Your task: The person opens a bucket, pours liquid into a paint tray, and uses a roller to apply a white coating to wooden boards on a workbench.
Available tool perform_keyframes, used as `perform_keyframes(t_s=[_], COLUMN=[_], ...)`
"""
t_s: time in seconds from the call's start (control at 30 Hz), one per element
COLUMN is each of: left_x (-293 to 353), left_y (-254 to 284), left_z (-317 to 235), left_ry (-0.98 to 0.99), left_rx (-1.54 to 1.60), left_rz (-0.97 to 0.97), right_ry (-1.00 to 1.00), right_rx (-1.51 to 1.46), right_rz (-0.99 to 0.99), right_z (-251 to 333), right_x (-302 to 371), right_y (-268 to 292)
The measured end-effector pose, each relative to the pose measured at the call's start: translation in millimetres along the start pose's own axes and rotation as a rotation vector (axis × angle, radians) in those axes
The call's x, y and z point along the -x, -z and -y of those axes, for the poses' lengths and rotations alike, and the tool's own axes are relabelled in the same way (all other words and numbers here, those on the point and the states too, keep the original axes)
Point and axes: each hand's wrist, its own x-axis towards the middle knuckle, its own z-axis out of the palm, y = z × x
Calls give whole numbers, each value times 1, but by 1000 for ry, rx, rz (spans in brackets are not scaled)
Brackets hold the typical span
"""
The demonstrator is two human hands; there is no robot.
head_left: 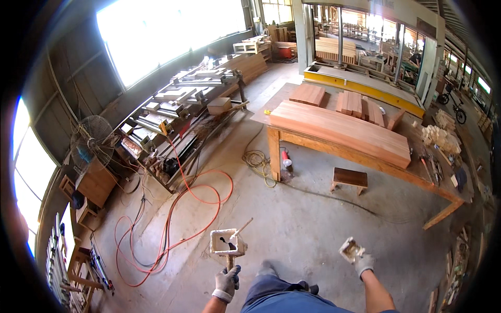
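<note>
Head view: gripped a pale-crusted square box by its handle in the gloved left hand, apparently to keep the open top upward and a thin stick from slipping out. Held a small crusted box-like piece in the gloved right hand, well apart, over the grey floor.

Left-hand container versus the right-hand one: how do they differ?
The left container has a handle gripped by the left gloved hand; the right container is held at its side by the right gloved hand. A thin stick juts from the left container; none shows in the right container. The left container looks larger than the right container. Both are boxy, open-topped and pale.
</note>
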Motion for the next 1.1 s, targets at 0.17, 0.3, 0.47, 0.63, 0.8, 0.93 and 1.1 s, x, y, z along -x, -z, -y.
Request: perform_keyframes(t_s=[0.17, 0.3, 0.47, 0.63, 0.8, 0.93, 1.1], left_x=[-77, -152, -231, -292, -345, -382, -401], left_y=[-36, -75, -127, -181, -246, -296, -344], left_z=[-34, -83, -165, -244, -296, -328, -366], left_ry=[3, 12, 11, -14, -89, -109, -97], left_rx=[-10, -23, -74, -133, -174, -181, -136], left_rz=[4, 52, 149, 195, 218, 224, 171], right_ry=[146, 41, 72, 108, 307, 452, 657], right_rx=[-184, -519, -373, -324, -275, -345, -187], right_rz=[-2, 113, -23, 5, 13, -66, -134], right_z=[133, 201, 238, 346, 442, 478, 540], right_x=[-56, -99, -167, -178, -231, -304, -381], right_y=[6, -9, -37, 6, 53, 52, 63])
